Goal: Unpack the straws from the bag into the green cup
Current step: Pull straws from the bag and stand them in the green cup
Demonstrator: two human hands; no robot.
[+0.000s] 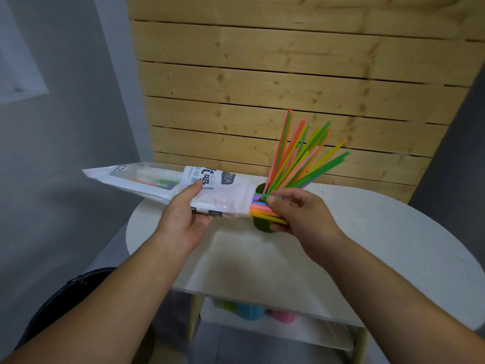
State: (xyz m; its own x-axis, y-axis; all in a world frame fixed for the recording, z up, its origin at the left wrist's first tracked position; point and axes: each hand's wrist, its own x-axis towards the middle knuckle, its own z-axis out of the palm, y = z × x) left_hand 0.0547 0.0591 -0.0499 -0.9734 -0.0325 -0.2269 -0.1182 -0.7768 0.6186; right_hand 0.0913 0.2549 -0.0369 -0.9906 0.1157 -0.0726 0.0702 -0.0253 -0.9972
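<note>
In the centre of the frame the left hand [183, 219] grips the bag [147, 179], thumb on top. The right hand [301, 214] pinches a bundle of straws [259, 210] at its mouth, just before the green cup [262, 227], which seems already quite full. Pull the bundle straight out, bag level, then tip it down among the standing straws [296, 158].

Head cam, wide-angle, facing fwd & down, close over table [380, 211]

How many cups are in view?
4: green cup on the table behind the right hand; pale green cup, blue cup, pink cup on the lower shelf, blurred. More may be hidden.
</note>
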